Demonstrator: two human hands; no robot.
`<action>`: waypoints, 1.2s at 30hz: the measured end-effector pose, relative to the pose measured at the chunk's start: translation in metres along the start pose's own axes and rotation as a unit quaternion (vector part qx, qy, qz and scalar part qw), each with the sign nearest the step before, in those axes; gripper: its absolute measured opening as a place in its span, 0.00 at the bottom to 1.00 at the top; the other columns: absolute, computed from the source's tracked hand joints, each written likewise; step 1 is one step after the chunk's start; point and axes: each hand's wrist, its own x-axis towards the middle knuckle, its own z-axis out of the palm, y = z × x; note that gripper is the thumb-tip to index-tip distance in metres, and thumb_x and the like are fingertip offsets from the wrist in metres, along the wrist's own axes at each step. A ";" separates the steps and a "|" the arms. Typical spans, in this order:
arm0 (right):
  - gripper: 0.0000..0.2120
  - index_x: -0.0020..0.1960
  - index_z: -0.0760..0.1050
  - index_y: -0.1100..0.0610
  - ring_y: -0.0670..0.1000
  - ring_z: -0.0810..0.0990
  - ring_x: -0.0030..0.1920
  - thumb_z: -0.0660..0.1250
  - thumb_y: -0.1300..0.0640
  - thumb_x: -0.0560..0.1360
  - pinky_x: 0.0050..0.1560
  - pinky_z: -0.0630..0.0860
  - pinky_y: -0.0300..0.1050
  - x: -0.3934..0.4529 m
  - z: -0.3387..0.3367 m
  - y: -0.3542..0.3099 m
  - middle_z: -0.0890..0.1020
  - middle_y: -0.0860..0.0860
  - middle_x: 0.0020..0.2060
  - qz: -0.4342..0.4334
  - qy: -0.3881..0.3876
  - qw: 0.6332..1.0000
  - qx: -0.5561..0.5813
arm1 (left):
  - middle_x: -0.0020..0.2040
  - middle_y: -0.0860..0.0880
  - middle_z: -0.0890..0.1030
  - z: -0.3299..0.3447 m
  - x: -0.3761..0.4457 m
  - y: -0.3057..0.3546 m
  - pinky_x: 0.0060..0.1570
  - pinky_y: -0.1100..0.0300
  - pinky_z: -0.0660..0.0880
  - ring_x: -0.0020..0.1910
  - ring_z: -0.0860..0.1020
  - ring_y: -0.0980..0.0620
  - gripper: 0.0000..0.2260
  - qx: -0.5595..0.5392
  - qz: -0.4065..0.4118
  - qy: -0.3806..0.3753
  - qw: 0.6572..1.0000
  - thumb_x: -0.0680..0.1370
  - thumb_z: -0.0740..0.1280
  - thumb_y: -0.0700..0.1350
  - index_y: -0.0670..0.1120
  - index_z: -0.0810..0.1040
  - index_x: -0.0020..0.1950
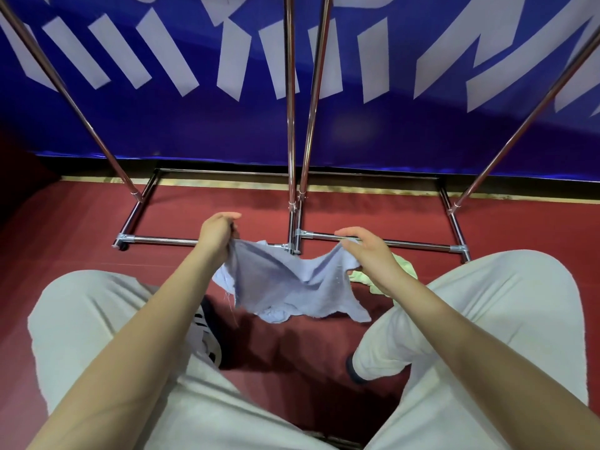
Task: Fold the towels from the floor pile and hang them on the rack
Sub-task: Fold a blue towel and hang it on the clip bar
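Note:
A light blue towel hangs spread between my two hands, sagging in the middle, above the red floor. My left hand pinches its upper left corner. Its upper right corner is pinched by my right hand. More light blue cloth lies on the floor under the held towel's lower edge. A pale green towel lies on the floor behind my right wrist, partly hidden. The chrome rack stands in front of me, its uprights rising out of view.
The rack's base bars run across the floor just beyond my hands. A blue wall banner with white shapes stands behind the rack. My knees in light trousers flank the towels, with shoes on the floor between them.

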 end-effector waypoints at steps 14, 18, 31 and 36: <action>0.12 0.42 0.77 0.54 0.46 0.83 0.37 0.62 0.70 0.75 0.41 0.80 0.40 0.001 0.045 -0.039 0.82 0.52 0.36 -0.059 -0.093 0.994 0.000 | 0.24 0.51 0.64 0.044 -0.039 0.012 0.22 0.68 0.62 0.24 0.62 0.55 0.14 -0.079 -0.056 -0.135 0.986 0.82 0.53 0.35 0.42 0.72 0.40; 0.11 0.36 0.74 0.56 0.43 0.72 0.25 0.65 0.61 0.76 0.31 0.69 0.34 0.000 0.044 -0.047 0.77 0.53 0.27 -0.121 -0.107 0.979 -0.123 | 0.22 0.52 0.65 0.053 -0.046 0.019 0.23 0.67 0.64 0.22 0.64 0.57 0.13 -0.115 -0.071 -0.165 0.977 0.82 0.53 0.36 0.43 0.71 0.41; 0.08 0.41 0.71 0.58 0.44 0.73 0.39 0.67 0.56 0.76 0.42 0.70 0.40 0.019 0.066 -0.034 0.76 0.46 0.38 -0.136 -0.011 0.990 -0.028 | 0.26 0.51 0.63 0.067 -0.054 0.043 0.28 0.65 0.67 0.25 0.64 0.56 0.11 -0.303 -0.123 -0.205 0.922 0.81 0.56 0.39 0.43 0.70 0.39; 0.11 0.39 0.67 0.56 0.44 0.67 0.33 0.69 0.58 0.75 0.37 0.66 0.38 0.022 0.062 -0.040 0.70 0.46 0.32 -0.157 0.038 0.986 -0.041 | 0.30 0.50 0.67 0.069 -0.061 0.048 0.34 0.62 0.69 0.27 0.68 0.55 0.10 -0.259 -0.101 -0.214 0.936 0.77 0.52 0.34 0.42 0.71 0.41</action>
